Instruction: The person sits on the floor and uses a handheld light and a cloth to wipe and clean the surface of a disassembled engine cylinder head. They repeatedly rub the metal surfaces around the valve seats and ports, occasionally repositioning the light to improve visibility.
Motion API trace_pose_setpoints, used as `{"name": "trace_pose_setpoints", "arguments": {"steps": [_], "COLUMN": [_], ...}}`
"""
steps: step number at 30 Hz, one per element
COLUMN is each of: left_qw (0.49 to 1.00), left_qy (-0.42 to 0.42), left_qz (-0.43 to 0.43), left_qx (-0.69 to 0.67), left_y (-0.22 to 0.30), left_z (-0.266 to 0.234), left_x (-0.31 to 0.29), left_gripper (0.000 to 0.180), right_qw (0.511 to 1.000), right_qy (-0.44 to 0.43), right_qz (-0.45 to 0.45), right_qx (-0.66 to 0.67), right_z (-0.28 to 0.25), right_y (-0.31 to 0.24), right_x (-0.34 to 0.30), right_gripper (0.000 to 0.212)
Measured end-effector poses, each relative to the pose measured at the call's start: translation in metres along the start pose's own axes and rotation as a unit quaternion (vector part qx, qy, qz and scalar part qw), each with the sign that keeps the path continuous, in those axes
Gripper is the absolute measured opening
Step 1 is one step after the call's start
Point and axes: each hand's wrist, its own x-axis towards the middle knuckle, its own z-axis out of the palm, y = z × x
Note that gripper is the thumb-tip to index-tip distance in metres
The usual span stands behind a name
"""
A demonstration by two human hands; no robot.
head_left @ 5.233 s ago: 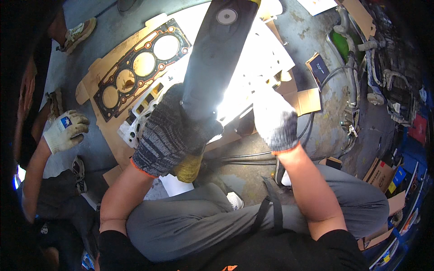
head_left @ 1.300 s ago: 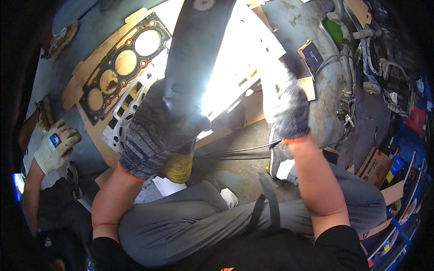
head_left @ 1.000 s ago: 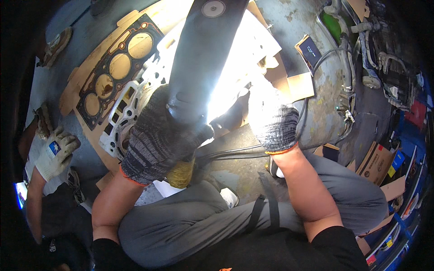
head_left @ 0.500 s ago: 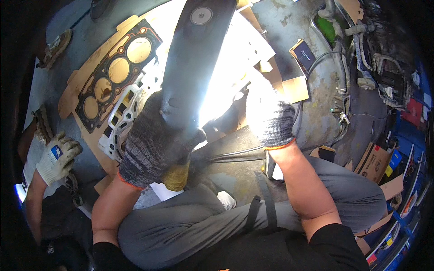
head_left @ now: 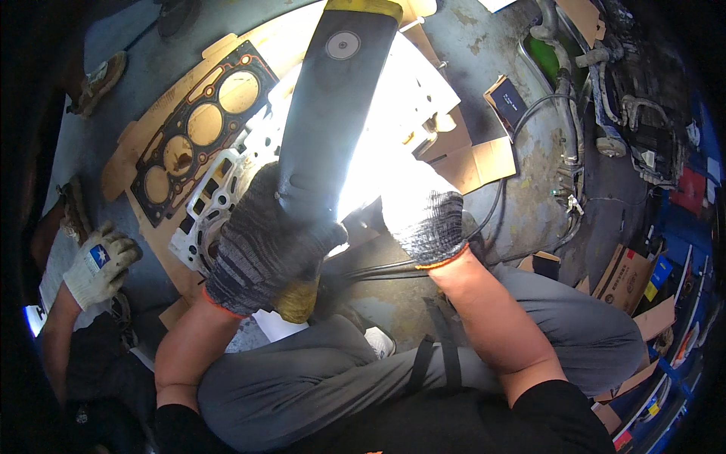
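My left hand (head_left: 265, 238), in a dark knitted glove with an orange cuff, is wrapped round a long dark grey work light (head_left: 325, 121) with yellow ends. Its beam pours onto a metal cylinder head (head_left: 219, 193), whose middle is washed out white. Under that glare is my right hand (head_left: 426, 212), in a matching glove, at the near right side of the cylinder head. Brightness hides its fingers and anything in them. Beyond the left hand, a black head gasket (head_left: 175, 147) with several round openings lies flat on cardboard.
At the left rim are a co-worker's white-gloved hand (head_left: 102, 265) and a shoe (head_left: 102, 83). A small dark box (head_left: 507, 102), black cable (head_left: 495, 208) and cardboard flaps lie to the right. Farther right are greasy engine parts (head_left: 628, 98) and a carton (head_left: 624, 278).
My right hand has moved left and slightly down, closer to the work light. The light and my left hand have shifted slightly right and down in view.
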Motion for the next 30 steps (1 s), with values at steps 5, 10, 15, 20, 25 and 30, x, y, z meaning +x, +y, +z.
{"name": "trace_pose_setpoints", "arguments": {"steps": [5,10,15,20,25,30], "left_qw": [0.995,1.0,0.999,0.999,1.0,1.0], "left_qy": [0.024,0.018,0.037,0.031,0.014,-0.001], "left_qz": [0.053,0.0,-0.02,-0.003,0.004,0.018], "left_qx": [0.075,0.002,-0.008,-0.021,-0.009,0.018], "left_y": [0.001,0.0,0.001,0.002,0.001,0.002], "left_z": [0.0,0.0,-0.002,-0.002,-0.002,0.0], "left_x": [0.002,0.002,-0.004,-0.003,0.001,0.001], "left_gripper": [0.079,0.082,0.084,0.076,0.079,0.079], "right_qw": [0.999,0.997,0.999,0.998,0.998,0.992], "right_qy": [-0.003,-0.08,-0.023,0.051,0.007,0.05], "right_qz": [0.032,-0.003,0.029,-0.002,-0.064,0.093], "right_qx": [-0.031,0.021,-0.016,0.021,0.005,0.062], "right_z": [-0.005,-0.012,-0.008,-0.014,-0.01,-0.021], "right_y": [0.006,0.011,0.019,0.027,0.034,0.046], "right_x": [0.01,0.011,0.02,0.029,0.025,0.022], "right_gripper": [0.018,0.029,0.024,0.011,0.015,0.017]}}
